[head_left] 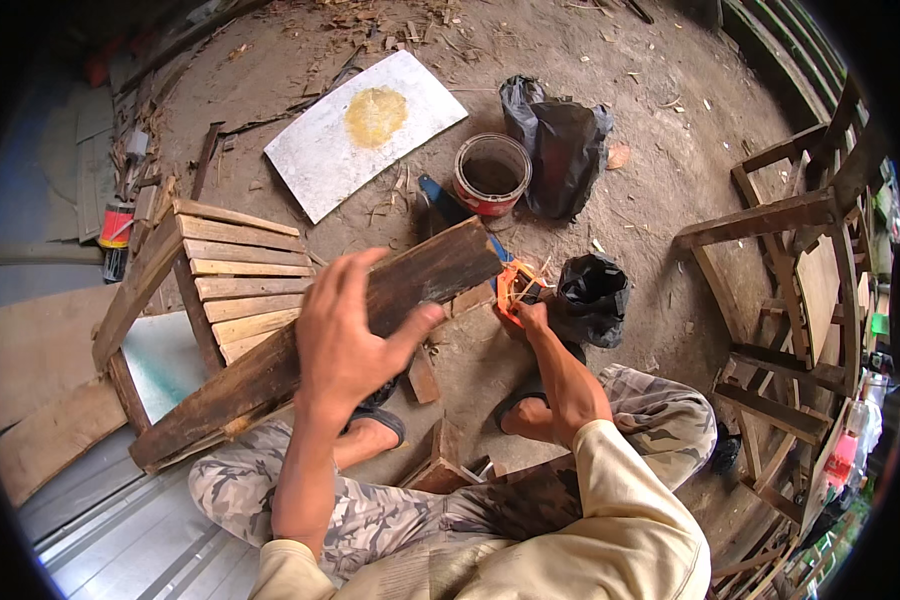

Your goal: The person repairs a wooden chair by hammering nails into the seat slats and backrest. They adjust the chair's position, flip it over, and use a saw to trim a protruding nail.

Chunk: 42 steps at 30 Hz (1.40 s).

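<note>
Left hand (345, 335) fingers wrap the plank (320, 345) (right hand (530, 315) grips an orange tool (515, 285)).

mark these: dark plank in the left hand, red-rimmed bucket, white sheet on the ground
Long dark weathered wooden plank (440, 268): head view, on its bare upper end.
Round red-rimmed bucket (491, 176): head view, on its dark inside.
Flat white rectangular sheet with yellow stain (310, 160): head view, on its white lower-left area.
</note>
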### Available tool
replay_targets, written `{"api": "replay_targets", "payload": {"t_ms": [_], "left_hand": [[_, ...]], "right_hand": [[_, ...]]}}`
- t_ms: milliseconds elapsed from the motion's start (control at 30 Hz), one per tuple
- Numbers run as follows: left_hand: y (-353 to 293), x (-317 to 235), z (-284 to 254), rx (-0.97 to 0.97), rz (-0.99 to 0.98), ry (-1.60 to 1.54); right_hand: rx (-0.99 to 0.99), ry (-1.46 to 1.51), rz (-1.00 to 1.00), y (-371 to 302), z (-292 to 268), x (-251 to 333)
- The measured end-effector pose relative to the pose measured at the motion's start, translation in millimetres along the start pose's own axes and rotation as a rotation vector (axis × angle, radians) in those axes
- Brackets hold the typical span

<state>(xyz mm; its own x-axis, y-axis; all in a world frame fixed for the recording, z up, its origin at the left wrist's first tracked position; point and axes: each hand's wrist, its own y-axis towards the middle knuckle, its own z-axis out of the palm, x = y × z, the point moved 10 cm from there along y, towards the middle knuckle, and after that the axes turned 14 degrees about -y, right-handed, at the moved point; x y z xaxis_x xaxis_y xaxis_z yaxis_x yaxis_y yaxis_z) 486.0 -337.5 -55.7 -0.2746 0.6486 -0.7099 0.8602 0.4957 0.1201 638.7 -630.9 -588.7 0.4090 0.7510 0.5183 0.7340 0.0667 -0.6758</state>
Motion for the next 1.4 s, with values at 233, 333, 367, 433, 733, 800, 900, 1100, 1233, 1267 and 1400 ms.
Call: {"api": "replay_targets", "payload": {"t_ms": [233,333,367,433,733,800,900,1100,1233,1267,1400], "left_hand": [[16.3,-32.2,48.8,0.073,0.124,0.24],[21.5,-39.9,50.9,0.069,0.082,0.273],[21.2,-39.3,51.6,0.054,0.101,0.279],[19.2,-36.1,50.3,0.026,0.123,0.285],[18.7,-31.0,41.9,0.072,0.164,0.112],[19.9,-27.5,38.4,0.09,0.122,0.007],[24.5,-13.2,33.7,0.037,0.045,-0.118],[32.8,-12.4,34.6,0.043,-0.112,-0.068],[41.6,-8.8,37.3,0.062,-0.138,0.073],[41.7,-9.8,39.1,0.061,-0.145,0.11],[43.1,-4.4,43.6,0.08,-0.171,0.242]], "right_hand": [[0.133,0.413,-0.224,-41.2,-29.7,81.3],[0.179,0.427,-0.193,-39.9,-46.1,93.5],[0.177,0.473,-0.296,-47.1,-52.6,112.4],[0.192,0.486,-0.484,-74.8,-65.6,150.3],[0.142,-0.252,-0.664,-191.2,-122.7,276.6],[0.07,-0.231,-0.791,-213.8,-144.6,295.7],[0.086,0.158,-0.851,-259.6,-182.5,314.7],[-0.232,0.102,-1.085,-369.5,-230.1,290.7],[-0.22,0.287,-1.064,-402.8,-218.5,254.1],[-0.203,0.253,-1.055,-401.3,-209.8,242.1],[-0.247,0.216,-1.113,-420.7,-201.5,226.8]]}}
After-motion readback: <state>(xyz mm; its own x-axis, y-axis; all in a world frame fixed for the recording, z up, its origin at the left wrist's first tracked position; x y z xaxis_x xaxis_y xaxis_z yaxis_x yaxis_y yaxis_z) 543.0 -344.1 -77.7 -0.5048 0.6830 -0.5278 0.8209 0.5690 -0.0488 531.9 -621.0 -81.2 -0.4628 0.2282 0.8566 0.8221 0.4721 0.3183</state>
